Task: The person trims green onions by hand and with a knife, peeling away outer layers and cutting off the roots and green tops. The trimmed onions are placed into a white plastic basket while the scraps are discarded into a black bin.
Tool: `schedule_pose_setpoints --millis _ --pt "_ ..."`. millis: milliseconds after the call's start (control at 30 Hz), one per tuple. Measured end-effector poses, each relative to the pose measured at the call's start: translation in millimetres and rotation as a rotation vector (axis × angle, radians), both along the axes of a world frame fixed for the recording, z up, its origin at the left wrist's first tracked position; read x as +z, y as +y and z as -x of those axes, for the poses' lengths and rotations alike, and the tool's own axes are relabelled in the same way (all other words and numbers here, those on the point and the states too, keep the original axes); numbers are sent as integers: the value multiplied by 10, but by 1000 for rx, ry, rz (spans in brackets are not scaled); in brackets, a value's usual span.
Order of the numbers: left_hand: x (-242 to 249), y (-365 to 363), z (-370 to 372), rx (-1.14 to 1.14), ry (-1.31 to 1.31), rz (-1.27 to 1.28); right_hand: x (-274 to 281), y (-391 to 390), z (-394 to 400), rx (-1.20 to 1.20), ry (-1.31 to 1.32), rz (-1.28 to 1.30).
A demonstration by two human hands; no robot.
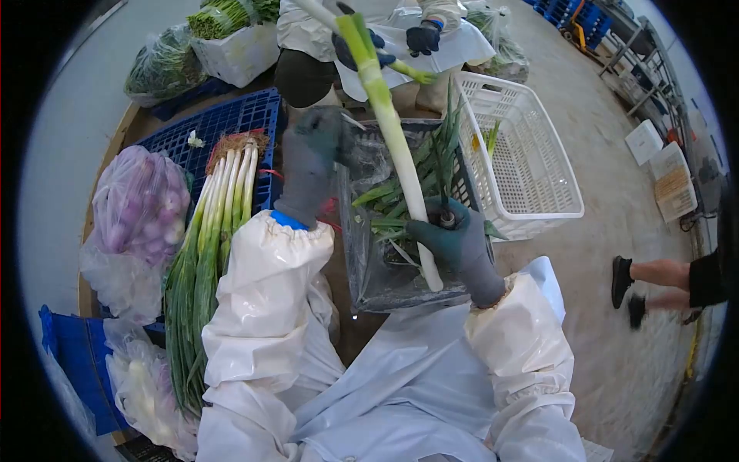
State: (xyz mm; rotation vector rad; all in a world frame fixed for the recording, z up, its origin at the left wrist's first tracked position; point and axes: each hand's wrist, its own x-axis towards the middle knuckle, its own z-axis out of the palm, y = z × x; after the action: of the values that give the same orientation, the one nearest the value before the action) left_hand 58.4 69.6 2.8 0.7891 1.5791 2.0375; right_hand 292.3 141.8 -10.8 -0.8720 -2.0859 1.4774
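My right hand (454,239), in a grey-green glove, grips a long leek (396,146) near its white end. The leek stands tilted over a dark crate (366,296) lined with plastic, its cut green top pointing away from me. A small dark tool with a metal collar (447,219), perhaps a knife, is also in this hand. My left hand (319,138), gloved too, hovers over the crate's left edge, apart from the leek; its fingers are blurred, and a thin pale strip shows beside them. Green leek leaves (392,189) lie in the crate.
Left, a bundle of leeks (223,200) and a bag of purple onions (142,204) rest on a blue pallet (162,138). A white basket (539,154) stands right of the crate. Opposite, a co-worker's gloved hands (423,38) handle another leek. Someone's legs (658,277) show far right.
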Motion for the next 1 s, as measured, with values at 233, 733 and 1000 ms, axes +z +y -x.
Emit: schedule_pose_setpoints --millis 233,733,1000 --pt "-148 -34 155 162 814 214 160 102 -87 69 46 401" --pt "13 20 -72 -432 -219 -92 110 81 -71 156 -95 363" --pt "121 -20 -50 -523 -173 25 -22 108 -66 183 -114 47"
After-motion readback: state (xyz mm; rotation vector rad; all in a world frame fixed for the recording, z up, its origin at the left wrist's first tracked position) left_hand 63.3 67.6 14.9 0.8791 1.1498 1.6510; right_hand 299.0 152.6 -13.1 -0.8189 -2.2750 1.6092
